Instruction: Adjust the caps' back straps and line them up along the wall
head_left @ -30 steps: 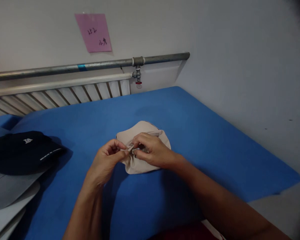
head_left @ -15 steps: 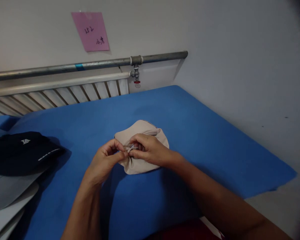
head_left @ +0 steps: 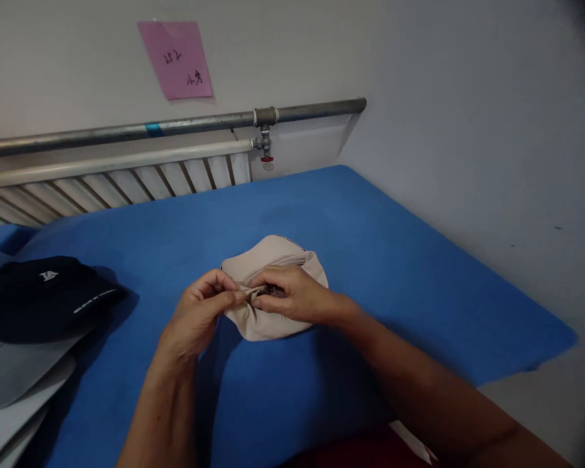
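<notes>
Inside the table's (head_left: 400,273) edges, my left hand (head_left: 192,317) pinches the beige cap (head_left: 269,325), best held taut; my right hand's (head_left: 301,294) grip is unclear.

The camera sits on the person's head, looking forward and down over the wide, flat, blue table (head_left: 409,286). The bare left hand (head_left: 192,318), the bare right hand (head_left: 297,296) and the beige cloth cap (head_left: 270,250) are quite near it, around the middle. Both arms come in from the bottom. Farther off, near the top, it sees the long grey metal pipe (head_left: 199,122) and the pink paper sheet (head_left: 178,62). The picture's right edge goes dark.
</notes>
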Tool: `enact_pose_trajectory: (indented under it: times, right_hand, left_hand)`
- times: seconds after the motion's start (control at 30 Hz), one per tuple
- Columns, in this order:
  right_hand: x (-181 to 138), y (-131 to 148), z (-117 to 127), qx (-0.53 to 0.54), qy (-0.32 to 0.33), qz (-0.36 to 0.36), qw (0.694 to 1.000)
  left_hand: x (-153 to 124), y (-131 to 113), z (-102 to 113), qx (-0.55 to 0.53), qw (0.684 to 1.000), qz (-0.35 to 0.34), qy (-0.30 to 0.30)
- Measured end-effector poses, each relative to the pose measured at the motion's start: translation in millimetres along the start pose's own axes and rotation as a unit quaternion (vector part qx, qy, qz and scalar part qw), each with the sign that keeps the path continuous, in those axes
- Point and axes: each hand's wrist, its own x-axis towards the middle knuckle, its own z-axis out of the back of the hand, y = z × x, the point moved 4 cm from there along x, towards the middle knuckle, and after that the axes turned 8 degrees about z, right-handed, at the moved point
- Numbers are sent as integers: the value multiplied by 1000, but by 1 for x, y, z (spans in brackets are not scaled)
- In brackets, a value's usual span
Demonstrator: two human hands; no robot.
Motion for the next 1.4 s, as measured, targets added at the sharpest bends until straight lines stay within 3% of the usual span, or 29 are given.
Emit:
enact_pose_trajectory:
  times: [0.23,0.4,0.57,0.7,0.83,0.97,1.23,1.4]
  right_hand:
    - [0,0,0,-10,-15,-15,1000]
    - [-1,-2,2,-16,-50,-33,998]
    - [-3,-4,3,86,-25,-66,994]
    - [-5,-3,10,184,-8,-112,977]
    - [-6,-3,14,172,-28,-126,977]
    - [-5,-3,9,157,-11,-89,984]
    - [-7,-2,13,146,61,-84,984]
    - [-9,1,18,167,39,-83,982]
  left_hand:
    - [-3,-2,-2,54,999,-2,0]
    - [-4,-4,-1,21,1000,3,21]
    - [-3,-5,2,18,999,-6,34]
    - [-1,-4,8,0,1000,6,2]
    - [2,-2,12,-12,999,29,-25]
    - [2,-1,11,-26,999,37,-25]
    - [2,-1,11,55,996,-24,69]
    - [3,7,4,97,987,45,124]
